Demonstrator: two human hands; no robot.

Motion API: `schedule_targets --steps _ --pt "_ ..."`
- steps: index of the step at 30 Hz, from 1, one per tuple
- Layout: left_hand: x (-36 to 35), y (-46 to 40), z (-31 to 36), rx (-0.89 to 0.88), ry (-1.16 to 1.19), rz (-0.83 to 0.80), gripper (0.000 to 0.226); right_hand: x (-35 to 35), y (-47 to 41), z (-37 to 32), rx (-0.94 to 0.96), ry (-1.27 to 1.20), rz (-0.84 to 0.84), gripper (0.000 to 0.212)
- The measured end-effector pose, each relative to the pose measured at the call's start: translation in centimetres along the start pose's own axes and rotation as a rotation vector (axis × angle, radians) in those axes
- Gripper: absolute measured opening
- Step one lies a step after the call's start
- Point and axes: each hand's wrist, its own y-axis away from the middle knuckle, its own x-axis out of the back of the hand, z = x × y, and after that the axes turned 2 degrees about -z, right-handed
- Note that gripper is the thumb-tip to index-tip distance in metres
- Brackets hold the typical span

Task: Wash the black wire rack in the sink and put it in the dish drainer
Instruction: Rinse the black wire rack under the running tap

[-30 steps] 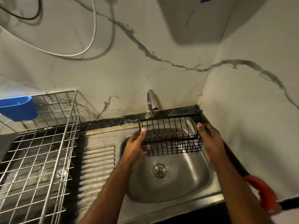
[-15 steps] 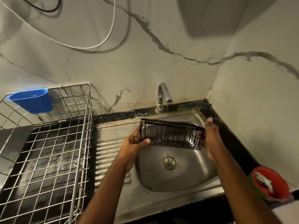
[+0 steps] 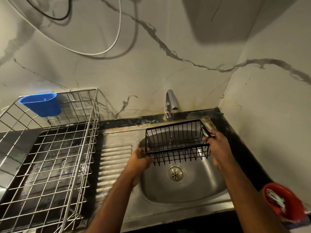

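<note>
rack: the black wire rack (image 3: 177, 142), a little rectangular basket of thin bars, is up in the air over the steel sink bowl (image 3: 193, 187), tilted so I'm looking into its open side. It touches nothing but the hands, as far as I can see.
left grip: my left hand (image 3: 139, 161) is curled round the rack's lower left corner, fingers wrapped on the wire edge, so clenched on the rack.
right grip: my right hand (image 3: 218, 147) has the rack's right end, thumb and fingers pinching the wire near the top corner. Also grasping the rack.
tap: the chrome tap (image 3: 170, 103) sits on the back ledge right behind the rack. There seems to be a thin trickle under the spout, falling toward the rack, but it's faint, so I can't say for sure.
sink: round drain strainer (image 3: 175, 174) sits just below the rack, and the ribbed steel draining board (image 3: 114, 167) runs off to the left.
drainer: the big silver wire dish drainer (image 3: 50, 157) stands on the dark tabletop left of the sink, well apart from the rack, with a blue plastic cup holder (image 3: 41, 104) hooked on its back rim.
far right: a red bowl (image 3: 282, 204) with something pale in it at the tabletop edge, pretty blurry.
</note>
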Motion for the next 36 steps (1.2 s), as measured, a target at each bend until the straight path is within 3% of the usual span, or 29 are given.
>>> schedule_targets --steps 8,14,22,28,36 --pt "-1.5 -0.2 0.9 0.127 0.14 0.025 0.029 0.7 -0.9 -0.6 0.066 0.04 -0.029 0.039" --pt "-1.7 -1.1 1.2 0.091 0.088 0.061 0.041 1.0 -1.6 -0.8 0.112 0.027 -0.065 0.04" --pt "-1.8 -0.8 1.3 -0.007 -0.083 0.128 0.006 0.6 -1.8 -0.6 0.146 0.003 -0.073 0.042" --pt "-1.1 -0.8 0.4 -0.036 -0.14 0.208 0.004 0.4 -0.9 -0.5 0.173 0.029 -0.126 0.041" --pt "0.7 -0.9 -0.2 -0.085 -0.035 0.384 0.006 -0.7 -0.8 0.8 0.202 0.215 -0.237 0.046"
